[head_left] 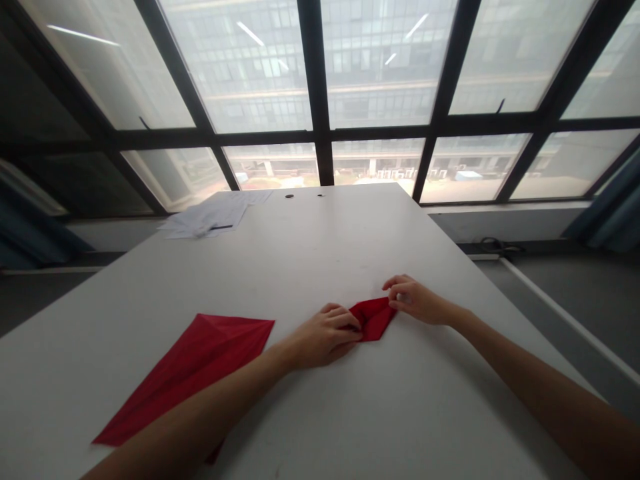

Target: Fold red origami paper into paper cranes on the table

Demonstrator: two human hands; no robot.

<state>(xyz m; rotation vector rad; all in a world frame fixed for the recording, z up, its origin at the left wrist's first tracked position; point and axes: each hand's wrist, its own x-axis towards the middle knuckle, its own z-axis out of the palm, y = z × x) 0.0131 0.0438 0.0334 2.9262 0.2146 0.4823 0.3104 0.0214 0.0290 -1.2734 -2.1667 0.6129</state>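
A small folded piece of red cloth or paper lies on the white table between my hands. My left hand rests over its left end with the fingers curled down on it, hiding that end. At its upper right corner, my right hand pinches the edge between thumb and fingers. A larger red piece, pointed and creased, is spread on the table to the left. My left forearm passes over it and covers part of its lower right side.
The white table stretches away toward tall windows. Several white papers with a dark pen on them lie at its far left. Two small round spots or holes are near the far edge. Blue curtains hang at the sides.
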